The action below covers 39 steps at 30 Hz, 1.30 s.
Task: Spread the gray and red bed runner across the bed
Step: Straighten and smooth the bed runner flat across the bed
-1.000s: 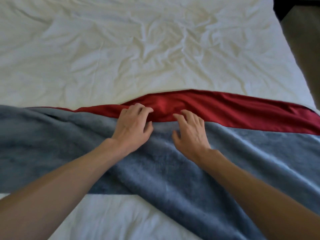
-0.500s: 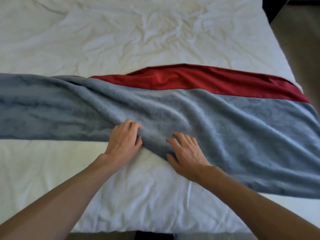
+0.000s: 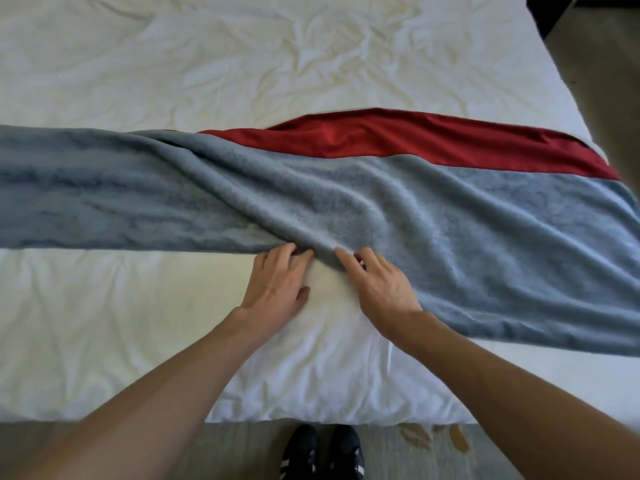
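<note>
The bed runner [image 3: 433,216], gray plush with a red satin band [image 3: 415,143] along its far side, lies across the white bed [image 3: 242,64]. It is twisted and rumpled in the middle, and its right part slants toward me. My left hand [image 3: 277,289] rests on the sheet, its straight fingertips touching the runner's near gray edge. My right hand [image 3: 379,289] lies flat beside it, fingers spread on top of that same edge. The right thumb is hidden.
The white sheet is wrinkled beyond the runner and bare between it and the bed's near edge [image 3: 311,415]. My dark shoes [image 3: 322,452] stand on the carpet below. Floor and a dark furniture piece [image 3: 550,12] lie past the bed's right side.
Both hands came back from the red band to the near gray edge. The view pulled back, so the bed's front edge and my shoes now show.
</note>
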{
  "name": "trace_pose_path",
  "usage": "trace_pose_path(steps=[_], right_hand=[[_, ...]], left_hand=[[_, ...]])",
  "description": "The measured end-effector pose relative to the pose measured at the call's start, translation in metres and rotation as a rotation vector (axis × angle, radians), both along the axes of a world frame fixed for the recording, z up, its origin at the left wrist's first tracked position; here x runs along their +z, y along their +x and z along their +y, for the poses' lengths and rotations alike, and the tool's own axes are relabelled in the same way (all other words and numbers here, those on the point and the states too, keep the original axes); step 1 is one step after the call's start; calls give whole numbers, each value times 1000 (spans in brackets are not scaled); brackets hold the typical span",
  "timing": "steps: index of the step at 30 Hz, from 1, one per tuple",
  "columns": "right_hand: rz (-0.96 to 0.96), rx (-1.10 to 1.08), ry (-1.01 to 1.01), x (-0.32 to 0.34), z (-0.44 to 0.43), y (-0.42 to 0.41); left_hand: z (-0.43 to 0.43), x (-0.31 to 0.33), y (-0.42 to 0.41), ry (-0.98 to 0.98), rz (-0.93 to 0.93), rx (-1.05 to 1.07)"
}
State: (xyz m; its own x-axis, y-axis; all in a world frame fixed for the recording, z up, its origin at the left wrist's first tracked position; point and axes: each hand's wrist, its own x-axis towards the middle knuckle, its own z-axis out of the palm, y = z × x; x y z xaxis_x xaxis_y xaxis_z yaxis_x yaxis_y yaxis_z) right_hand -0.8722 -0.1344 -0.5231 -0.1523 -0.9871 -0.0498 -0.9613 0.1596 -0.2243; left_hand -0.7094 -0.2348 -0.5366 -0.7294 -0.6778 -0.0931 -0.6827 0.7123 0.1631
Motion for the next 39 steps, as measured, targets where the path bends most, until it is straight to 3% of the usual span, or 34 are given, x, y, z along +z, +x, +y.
trace_pose_path(steps=[3,6,10,13,22,27,34,39], right_hand=[[-242,-142,-32,4,-3,-5],[-345,-191,-108,11,-7,-15],[-264,-13,-144,21,-6,-6],[-59,177,-99,13,4,15],[272,28,84,1,-2,10],[307,64,101,1,3,22],[158,91,3,-10,22,46],[121,131,-13,-14,36,51]], left_hand=[[-2,-1,-5,-91,2,-6],[-10,-2,-12,-140,-39,-17],[-24,-7,-20,-110,-72,6],[-31,-6,-27,-121,-108,-27],[-26,13,16,-235,90,-176],[-16,24,56,-217,44,-267],[5,16,53,-174,-55,-263],[14,18,55,-182,-6,-305]])
